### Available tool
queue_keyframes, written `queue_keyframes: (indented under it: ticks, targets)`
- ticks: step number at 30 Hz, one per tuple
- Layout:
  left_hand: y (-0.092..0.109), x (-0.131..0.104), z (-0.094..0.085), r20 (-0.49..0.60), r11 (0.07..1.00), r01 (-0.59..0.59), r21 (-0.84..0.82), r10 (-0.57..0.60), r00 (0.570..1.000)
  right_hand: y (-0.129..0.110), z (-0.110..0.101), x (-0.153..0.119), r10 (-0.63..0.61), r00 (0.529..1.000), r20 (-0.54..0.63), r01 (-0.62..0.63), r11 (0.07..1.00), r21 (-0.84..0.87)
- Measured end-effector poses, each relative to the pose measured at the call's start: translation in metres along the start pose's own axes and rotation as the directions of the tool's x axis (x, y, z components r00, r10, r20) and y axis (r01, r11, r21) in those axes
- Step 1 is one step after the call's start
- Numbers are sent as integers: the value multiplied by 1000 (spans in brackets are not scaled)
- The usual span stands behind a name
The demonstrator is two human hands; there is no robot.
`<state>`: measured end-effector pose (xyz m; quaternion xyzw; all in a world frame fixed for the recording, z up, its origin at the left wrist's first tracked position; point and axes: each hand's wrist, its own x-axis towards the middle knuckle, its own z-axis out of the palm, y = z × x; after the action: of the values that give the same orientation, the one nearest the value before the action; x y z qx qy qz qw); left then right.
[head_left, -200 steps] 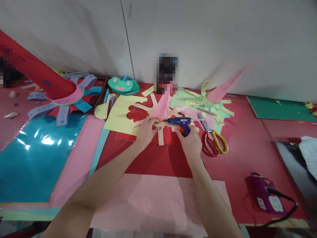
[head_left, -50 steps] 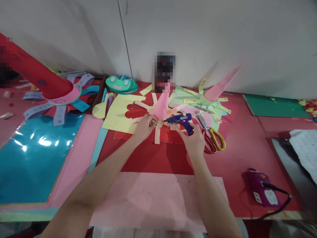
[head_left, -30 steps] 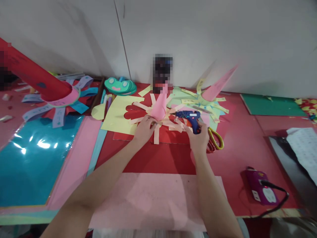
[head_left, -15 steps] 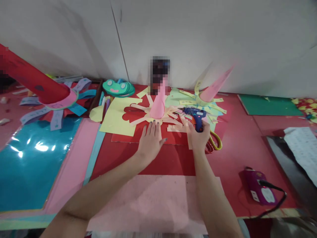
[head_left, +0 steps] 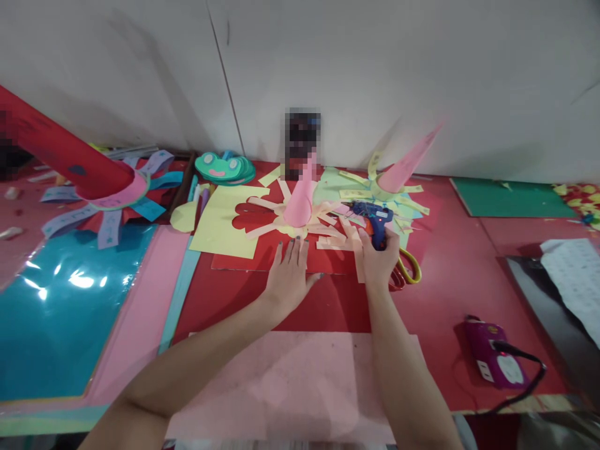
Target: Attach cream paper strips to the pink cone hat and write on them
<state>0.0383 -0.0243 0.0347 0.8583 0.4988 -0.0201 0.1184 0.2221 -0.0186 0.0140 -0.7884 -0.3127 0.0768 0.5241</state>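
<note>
My left hand (head_left: 289,272) lies with its fingers stretched out over the red board (head_left: 239,265), just in front of a pink paper cone (head_left: 300,203). Pale paper strips (head_left: 267,230) fan out around the base of that cone. In my right hand (head_left: 379,262) is a blue glue gun (head_left: 376,215), its nozzle pointing left toward the strips. Scissors with yellow and red handles (head_left: 415,267) rest partly hidden beside my right hand. A second pink cone (head_left: 405,169) with yellow strips stands behind the glue gun.
Yellow paper (head_left: 220,231) and green frog cut-outs (head_left: 225,167) lie at the back left. Farther left is a red cone (head_left: 79,162) with purple and blue strips above a shiny blue sheet (head_left: 60,319). A purple power adapter (head_left: 497,353) with a cable sits front right.
My left hand has drawn back slightly toward me and to the right, away from the base of the cone. My right hand keeps the glue gun in nearly the same spot.
</note>
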Motion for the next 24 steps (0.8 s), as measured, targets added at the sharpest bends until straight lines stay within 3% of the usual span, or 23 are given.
queue_keyframes:
  ticks: [6,12,24]
  targets:
    - [-1,-1,-4,-21,1000,-9,9,9,1000,5,-8,3,-149,986,-76,152,988,31]
    - [-2,6,6,-25,998,-27,51,29,999,9,-5,8,-68,998,6,68,998,-4]
    - [-7,11,13,-59,992,-57,112,64,996,14,-3,10,-64,998,11,63,998,22]
